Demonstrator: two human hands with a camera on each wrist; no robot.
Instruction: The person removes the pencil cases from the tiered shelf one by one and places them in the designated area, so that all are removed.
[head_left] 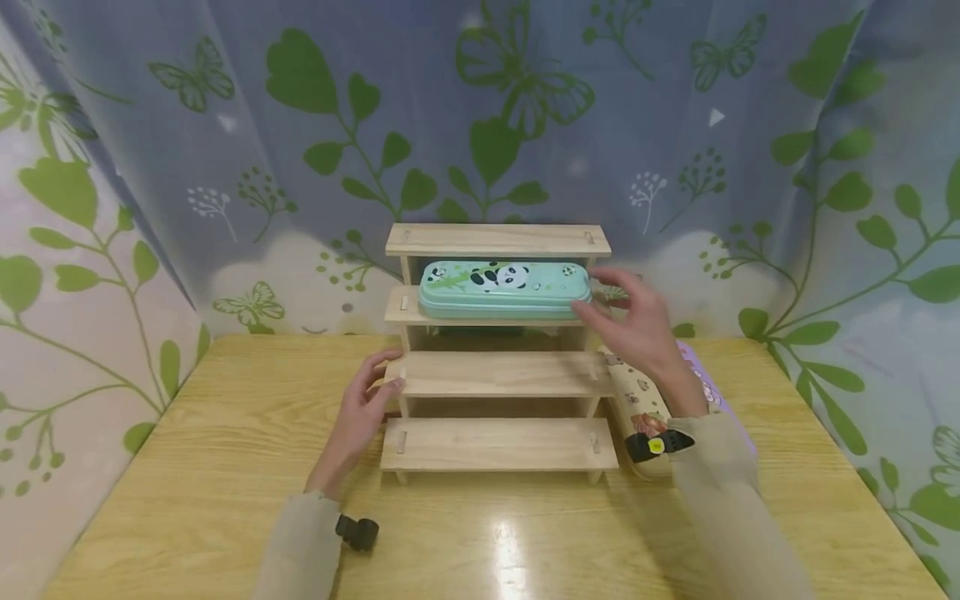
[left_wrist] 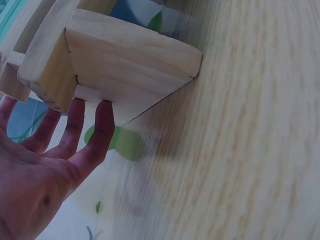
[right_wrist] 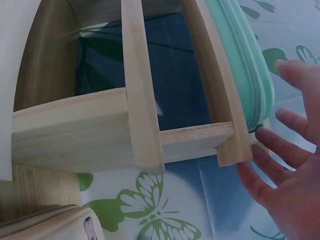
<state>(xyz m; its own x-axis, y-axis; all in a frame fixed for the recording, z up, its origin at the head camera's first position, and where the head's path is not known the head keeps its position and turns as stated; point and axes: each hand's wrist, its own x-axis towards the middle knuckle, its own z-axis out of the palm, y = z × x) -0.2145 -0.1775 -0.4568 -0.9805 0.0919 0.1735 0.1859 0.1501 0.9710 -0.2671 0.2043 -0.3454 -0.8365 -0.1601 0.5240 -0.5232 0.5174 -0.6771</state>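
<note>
Tiered shelf [head_left: 498, 446], mint case [head_left: 506, 292] on it

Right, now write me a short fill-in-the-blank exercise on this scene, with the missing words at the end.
1. The wooden stand has ____ shelves.
2. The mint case sits on the ____ shelf from the top.
3. Its lid shows a large black-and-white ____.
4. The hand nearer the mint case is the person's ____ one.

Missing words: four; second; panda; right.

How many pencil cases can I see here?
3: a teal panda pencil case on the wooden rack, second tier from the top; a cream pencil case and a purple pencil case on the table, right of the rack, partly covered by the right arm, which may hide more.
</note>
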